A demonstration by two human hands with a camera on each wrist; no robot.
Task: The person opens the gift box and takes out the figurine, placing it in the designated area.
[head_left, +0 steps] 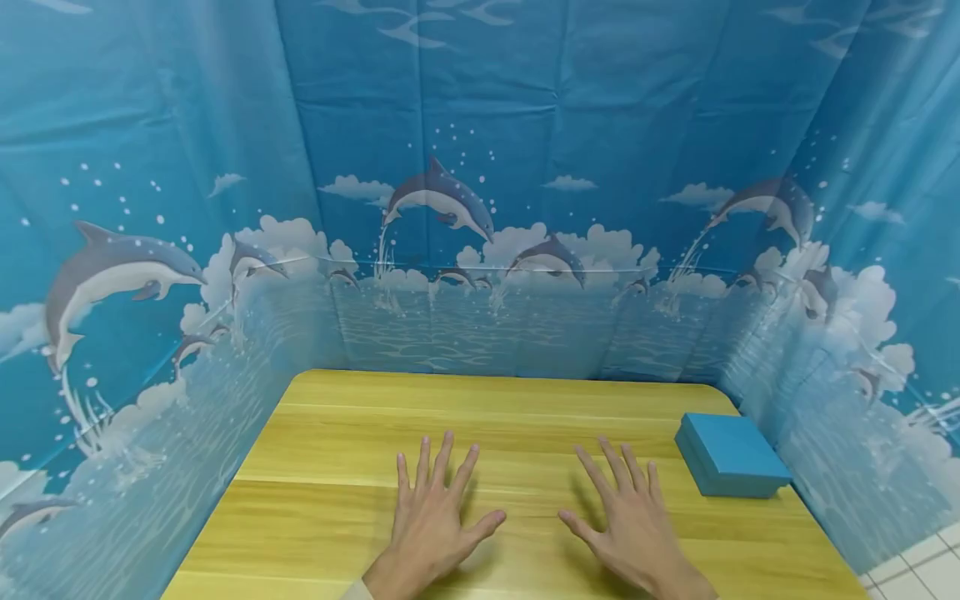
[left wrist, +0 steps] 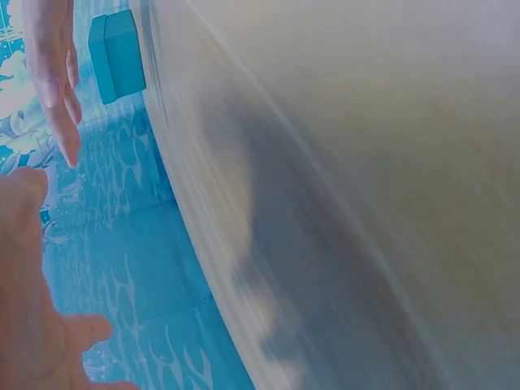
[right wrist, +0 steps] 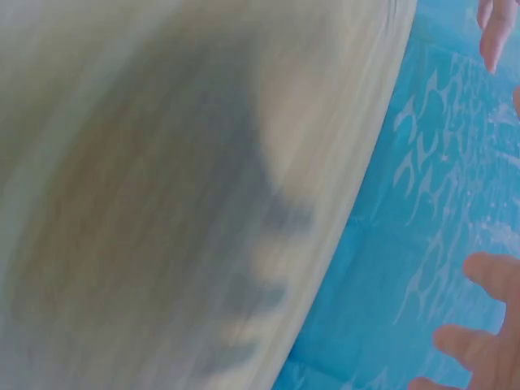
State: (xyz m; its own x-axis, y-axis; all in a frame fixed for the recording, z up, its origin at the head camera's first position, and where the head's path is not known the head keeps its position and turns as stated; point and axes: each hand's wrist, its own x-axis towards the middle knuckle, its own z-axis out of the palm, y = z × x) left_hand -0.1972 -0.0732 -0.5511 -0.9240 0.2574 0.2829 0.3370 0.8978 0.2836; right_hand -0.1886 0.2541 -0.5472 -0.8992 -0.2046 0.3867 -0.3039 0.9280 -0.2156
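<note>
Palm down and fingers spread, my left hand (head_left: pixel 433 525) hovers over the front middle of the wooden table (head_left: pixel 337 450), casting a shadow on it. My right hand (head_left: pixel 633 529) is held the same way a short distance to the right, its thumb pointing toward the left one. Neither hand holds anything. A blue lidded box (head_left: pixel 735 454) sits at the table's right edge, beyond the right hand's fingertips and apart from them. In the left wrist view the box (left wrist: pixel 116 57) shows behind the right hand (left wrist: pixel 55 73).
A blue curtain (head_left: pixel 487 108) printed with dolphins, clouds and waves surrounds the table's back and both sides. White floor tiles (head_left: pixel 926 567) show at the lower right corner, past the curtain's edge.
</note>
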